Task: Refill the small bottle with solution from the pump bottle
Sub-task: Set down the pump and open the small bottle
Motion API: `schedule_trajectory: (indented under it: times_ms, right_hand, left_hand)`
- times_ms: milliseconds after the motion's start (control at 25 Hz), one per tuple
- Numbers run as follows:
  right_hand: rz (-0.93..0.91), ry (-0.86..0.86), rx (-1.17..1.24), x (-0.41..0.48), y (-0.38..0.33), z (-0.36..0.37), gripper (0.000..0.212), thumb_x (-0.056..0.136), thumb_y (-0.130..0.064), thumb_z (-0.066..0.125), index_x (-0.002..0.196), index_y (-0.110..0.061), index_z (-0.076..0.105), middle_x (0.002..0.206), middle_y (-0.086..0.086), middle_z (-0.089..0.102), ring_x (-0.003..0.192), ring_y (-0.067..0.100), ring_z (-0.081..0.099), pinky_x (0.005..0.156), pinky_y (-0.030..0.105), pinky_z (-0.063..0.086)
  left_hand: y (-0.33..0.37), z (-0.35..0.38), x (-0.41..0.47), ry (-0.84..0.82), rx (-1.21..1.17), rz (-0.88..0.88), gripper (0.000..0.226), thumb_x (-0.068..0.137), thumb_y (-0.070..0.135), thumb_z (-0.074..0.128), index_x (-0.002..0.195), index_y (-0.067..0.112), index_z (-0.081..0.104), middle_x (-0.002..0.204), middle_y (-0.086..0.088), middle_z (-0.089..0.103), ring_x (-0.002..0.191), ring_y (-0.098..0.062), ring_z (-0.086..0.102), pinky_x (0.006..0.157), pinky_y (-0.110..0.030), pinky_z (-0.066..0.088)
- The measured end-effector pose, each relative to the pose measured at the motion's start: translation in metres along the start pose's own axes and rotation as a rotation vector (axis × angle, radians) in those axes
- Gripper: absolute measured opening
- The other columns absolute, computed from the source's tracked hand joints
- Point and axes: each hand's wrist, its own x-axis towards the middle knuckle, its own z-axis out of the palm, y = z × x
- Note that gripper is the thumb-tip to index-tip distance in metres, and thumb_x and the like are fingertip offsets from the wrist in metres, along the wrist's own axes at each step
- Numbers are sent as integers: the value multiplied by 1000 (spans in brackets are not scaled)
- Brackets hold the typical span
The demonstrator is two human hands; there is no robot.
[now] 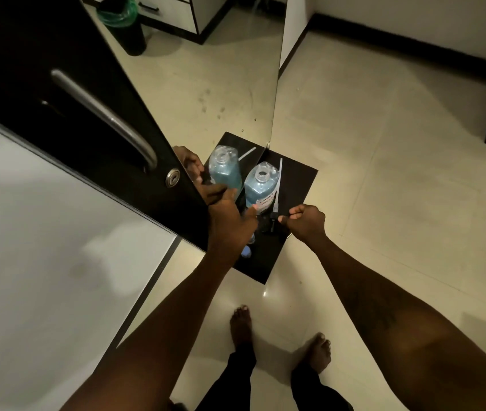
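The pump bottle (261,185), clear with blue solution, stands uncapped on a black mat (298,185) on the floor, right against a mirror that repeats it. Its pump head with the white dip tube (277,188) lies flat on the mat just right of the bottle. My left hand (230,223) hovers over the mat's left side, fingertips by the mirror, thumb near the bottle's label. A small clear and blue piece (247,251), likely the small bottle, peeks out under my left wrist; the rest is hidden. My right hand (305,222) is curled into a loose fist beside the black pump head, nothing visible in it.
A black wardrobe door with a metal handle (108,120) and lock stands at the left, its mirror panel (206,84) meeting the mat. A white surface (43,232) fills the lower left. My bare feet (243,324) stand on pale floor tiles below the mat.
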Motion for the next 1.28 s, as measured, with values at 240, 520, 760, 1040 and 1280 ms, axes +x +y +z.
schedule_trajectory:
  times_ms: [240, 520, 760, 1040, 1280]
  right_hand:
    - [-494, -63, -161, -54, -17, -5, 24, 79, -4, 72, 102, -12, 76, 93, 5, 77, 82, 21, 71, 83, 31, 58]
    - [-798, -424, -460, -65, -44, 16, 31, 82, -5, 66, 113, -7, 69, 117, 12, 69, 109, 27, 63, 94, 40, 53]
    - [-729, -421, -478, -51, -39, 16, 27, 85, -4, 69, 110, -13, 74, 111, 9, 73, 102, 24, 67, 91, 40, 57]
    - [-665, -104, -223, -80, -85, -69, 28, 81, -11, 71, 108, -16, 79, 103, -1, 79, 85, 6, 69, 80, 10, 48]
    - [-664, 58, -54, -123, -144, -165, 12, 84, -31, 78, 89, -21, 79, 72, -4, 74, 62, 5, 65, 65, 23, 52]
  left_hand:
    - [-35, -15, -27, -128, 0, -76, 52, 90, 25, 73, 136, 9, 55, 134, -11, 61, 126, -26, 58, 95, -25, 42]
    - [-50, -14, -34, -173, -13, -82, 56, 92, 27, 74, 139, 5, 54, 135, -15, 61, 126, -28, 59, 90, -22, 43]
    - [-41, -19, -31, -160, 1, -34, 52, 93, 26, 72, 137, 5, 55, 133, -16, 62, 124, -28, 60, 91, -21, 42]
    - [25, -41, -16, -187, 45, 170, 52, 83, 14, 77, 133, 8, 61, 120, -6, 70, 110, -19, 67, 93, -20, 50]
    - [123, -62, -16, -161, 115, 355, 52, 72, 40, 86, 120, 31, 69, 102, 5, 76, 90, -15, 72, 84, -34, 60]
